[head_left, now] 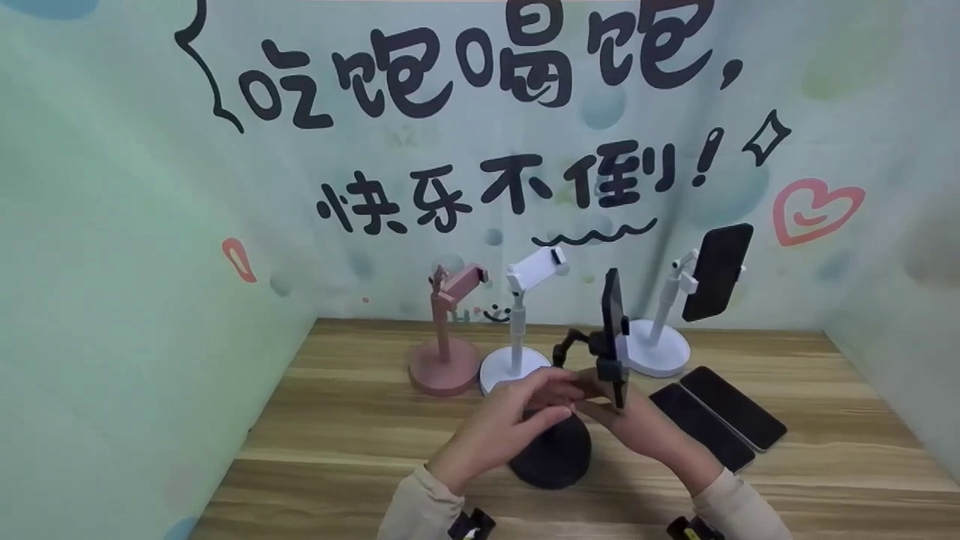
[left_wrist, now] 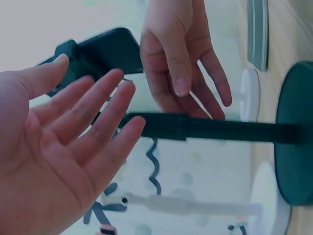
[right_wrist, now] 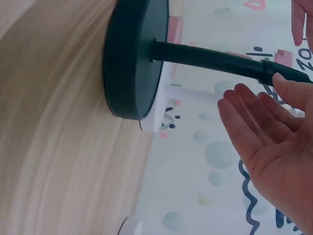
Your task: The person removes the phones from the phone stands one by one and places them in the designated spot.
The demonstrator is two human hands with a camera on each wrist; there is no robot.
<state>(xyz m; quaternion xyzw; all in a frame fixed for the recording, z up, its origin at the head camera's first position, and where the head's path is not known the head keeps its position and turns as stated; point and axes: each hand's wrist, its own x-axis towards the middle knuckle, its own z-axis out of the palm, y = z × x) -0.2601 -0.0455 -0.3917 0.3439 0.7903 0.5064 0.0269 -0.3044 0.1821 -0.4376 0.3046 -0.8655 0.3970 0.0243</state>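
Observation:
A black phone stand (head_left: 551, 459) stands upright on the table in front of me, and a dark phone (head_left: 613, 300) is held in its clamp, seen nearly edge-on. My left hand (head_left: 510, 412) is to the left of the stand's pole, palm towards it; the left wrist view shows the fingers spread and loosely bent. On the other side, my right hand (right_wrist: 279, 142) is beside the pole (right_wrist: 210, 61) with relaxed fingers. Its thumb overlaps the upper pole in the right wrist view; whether it touches, I cannot tell. Neither hand grips anything.
Behind are a pink phone stand (head_left: 444, 371) and a white phone stand (head_left: 517, 322). Another white stand (head_left: 656, 349) at back right holds a phone (head_left: 718, 274). Two dark phones, one nearer (head_left: 701, 426) and one farther (head_left: 735, 409), lie side by side on the table (head_left: 330, 442).

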